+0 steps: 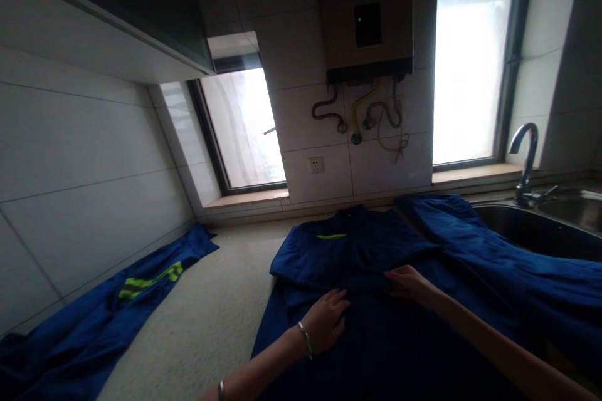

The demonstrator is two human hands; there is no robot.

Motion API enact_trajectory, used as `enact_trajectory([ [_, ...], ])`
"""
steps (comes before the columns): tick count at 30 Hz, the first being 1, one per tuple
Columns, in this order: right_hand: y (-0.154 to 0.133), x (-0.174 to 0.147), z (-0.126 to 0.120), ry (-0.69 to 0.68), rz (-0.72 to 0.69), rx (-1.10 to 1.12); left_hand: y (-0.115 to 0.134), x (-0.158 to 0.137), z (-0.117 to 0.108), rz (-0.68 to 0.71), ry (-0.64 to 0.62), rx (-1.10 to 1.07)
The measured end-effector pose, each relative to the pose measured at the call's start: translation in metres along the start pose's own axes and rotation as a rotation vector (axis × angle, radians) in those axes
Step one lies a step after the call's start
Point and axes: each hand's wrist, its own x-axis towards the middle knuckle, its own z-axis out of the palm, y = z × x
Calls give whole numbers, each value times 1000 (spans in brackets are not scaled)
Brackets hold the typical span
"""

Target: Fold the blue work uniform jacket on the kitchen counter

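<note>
A dark blue work jacket (357, 250) with a yellow-green stripe lies spread on the pale countertop (211, 319). My left hand (327, 319), with a bracelet at the wrist, rests flat on the cloth near a fold across the jacket's middle. My right hand (407, 281) lies on the same fold a little farther right, fingers curled at the cloth's edge. Whether it pinches the fabric I cannot tell. One sleeve (493, 250) stretches right toward the sink.
A second blue garment (108, 307) with yellow-green stripes lies along the left wall. A steel sink (531, 225) and tap (527, 156) are at the right. Behind are two windows, a wall socket (316, 165) and a water heater (369, 19) with hoses.
</note>
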Motion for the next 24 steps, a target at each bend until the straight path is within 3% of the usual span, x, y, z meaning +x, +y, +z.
enact_trajectory([
  [7, -8, 19, 1, 51, -51, -96, 0, -5, 1, -51, 20, -110],
  [10, -28, 29, 8, 74, -142, -123, -3, -11, 5, -114, 115, -155],
  [13, -71, 37, 25, 133, -288, -94, -8, -7, 8, -77, 225, -147],
  [16, -131, 45, 48, 132, -415, -8, -22, 19, 6, -11, 210, -145],
  [21, -232, 55, 80, 33, -537, 212, -74, 79, -12, -298, 201, -49],
  [24, -269, 52, 77, 54, -649, 260, -108, 87, -32, -399, 206, 53],
])
